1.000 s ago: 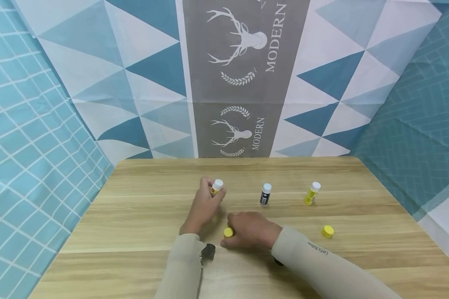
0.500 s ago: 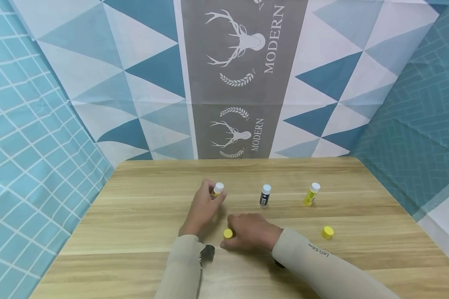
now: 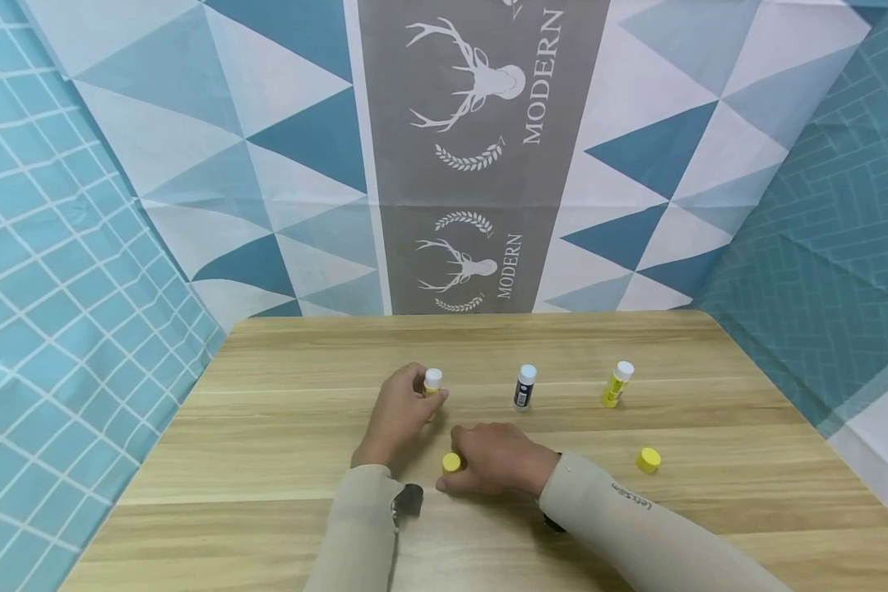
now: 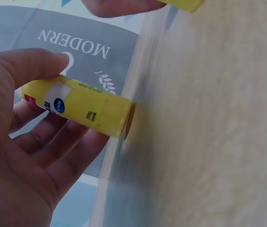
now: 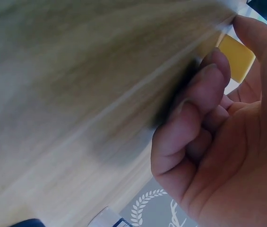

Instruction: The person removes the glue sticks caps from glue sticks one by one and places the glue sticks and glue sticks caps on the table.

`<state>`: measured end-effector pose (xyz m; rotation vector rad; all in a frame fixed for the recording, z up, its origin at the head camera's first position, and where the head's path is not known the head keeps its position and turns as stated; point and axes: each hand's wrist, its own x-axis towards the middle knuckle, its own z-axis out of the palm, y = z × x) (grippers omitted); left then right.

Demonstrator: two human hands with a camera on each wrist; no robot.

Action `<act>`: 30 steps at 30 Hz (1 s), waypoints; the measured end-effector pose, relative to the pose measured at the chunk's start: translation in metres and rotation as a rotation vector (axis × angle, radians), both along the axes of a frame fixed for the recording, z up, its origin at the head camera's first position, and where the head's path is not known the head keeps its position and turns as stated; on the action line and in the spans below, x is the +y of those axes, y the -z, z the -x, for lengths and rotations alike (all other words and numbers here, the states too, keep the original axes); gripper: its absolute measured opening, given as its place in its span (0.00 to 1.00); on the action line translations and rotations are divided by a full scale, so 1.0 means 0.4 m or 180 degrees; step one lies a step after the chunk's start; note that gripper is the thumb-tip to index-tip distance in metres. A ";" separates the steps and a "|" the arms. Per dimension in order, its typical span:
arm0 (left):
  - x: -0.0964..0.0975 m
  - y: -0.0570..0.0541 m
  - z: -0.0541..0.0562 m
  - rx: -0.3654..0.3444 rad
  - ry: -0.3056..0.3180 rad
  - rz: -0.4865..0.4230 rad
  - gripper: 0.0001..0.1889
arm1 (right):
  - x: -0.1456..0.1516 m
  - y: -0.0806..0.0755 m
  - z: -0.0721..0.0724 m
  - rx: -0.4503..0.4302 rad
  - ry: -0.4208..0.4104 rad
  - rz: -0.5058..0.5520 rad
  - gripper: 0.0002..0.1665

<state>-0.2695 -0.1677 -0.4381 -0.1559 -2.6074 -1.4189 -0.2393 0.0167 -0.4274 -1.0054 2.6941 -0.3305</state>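
My left hand (image 3: 400, 415) holds a yellow glue stick (image 4: 79, 105) with a white cap (image 3: 433, 376) between thumb and fingers. The stick stands upright, its base right at the wooden tabletop in the left wrist view. Closer to me, my right hand (image 3: 499, 456) rests low on the table with curled fingers. Between its thumb and index finger it holds a short yellow cylinder, like a cap (image 5: 237, 57), whose flat round top faces up in the head view.
A dark-labelled glue stick (image 3: 524, 388) stands behind the right hand. Farther right are another yellow glue stick (image 3: 617, 384) and a second short yellow cylinder (image 3: 647, 460). A patterned cloth wall (image 3: 444, 181) rises behind the wooden table (image 3: 266, 460).
My left hand has lowered the glue stick toward the tabletop and brought it upright from a slight tilt. My right hand stays in place around the yellow cylinder.
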 end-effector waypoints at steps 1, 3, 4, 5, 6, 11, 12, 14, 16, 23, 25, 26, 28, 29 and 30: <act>0.000 0.000 0.001 -0.0008 0.0005 -0.0001 0.10 | 0.001 -0.001 0.000 -0.0002 0.0005 0.0002 0.26; -0.001 -0.002 0.002 -0.0025 0.0007 0.0000 0.11 | 0.002 -0.002 0.000 -0.0009 0.0019 0.0007 0.25; -0.002 -0.001 0.003 -0.0031 0.0008 0.0008 0.11 | 0.002 -0.002 0.000 -0.0007 0.0021 0.0007 0.25; -0.002 -0.001 0.004 -0.0037 0.0012 0.0014 0.11 | 0.002 -0.003 0.000 -0.0005 0.0024 0.0008 0.25; -0.003 -0.001 0.004 -0.0045 0.0018 0.0011 0.11 | 0.002 -0.003 0.000 0.0000 0.0025 0.0011 0.25; -0.006 0.005 0.001 -0.0086 0.0133 -0.0032 0.15 | 0.003 -0.001 -0.001 -0.0008 0.0001 0.0029 0.25; -0.006 0.006 0.000 -0.0093 0.0154 -0.0045 0.17 | 0.004 0.000 -0.002 -0.0015 -0.0006 0.0041 0.25; -0.006 0.009 -0.001 -0.0103 0.0173 -0.0046 0.21 | 0.005 0.001 -0.002 -0.0041 -0.0016 0.0064 0.24; -0.002 0.008 -0.001 -0.0089 0.0163 -0.0042 0.26 | 0.011 0.001 -0.002 -0.0072 -0.0022 0.0091 0.24; 0.013 -0.011 -0.002 -0.0044 0.0069 -0.0217 0.43 | 0.046 -0.024 0.003 -0.0286 0.0077 0.0265 0.29; 0.010 -0.020 -0.004 0.0001 0.0060 -0.0238 0.39 | 0.057 -0.035 0.005 -0.0253 0.0117 0.0300 0.30; 0.007 -0.026 -0.006 0.0052 0.0050 -0.0219 0.37 | 0.063 -0.041 0.006 -0.0243 0.0137 0.0316 0.31; -0.002 -0.040 -0.013 0.0196 0.0008 -0.0125 0.33 | 0.074 -0.056 0.007 -0.0209 0.0155 0.0359 0.32; -0.007 -0.048 -0.016 0.0263 -0.0020 -0.0077 0.31 | 0.079 -0.063 0.009 -0.0194 0.0167 0.0376 0.31; -0.011 -0.057 -0.020 0.0318 -0.0047 -0.0003 0.31 | 0.083 -0.071 0.011 -0.0183 0.0170 0.0393 0.30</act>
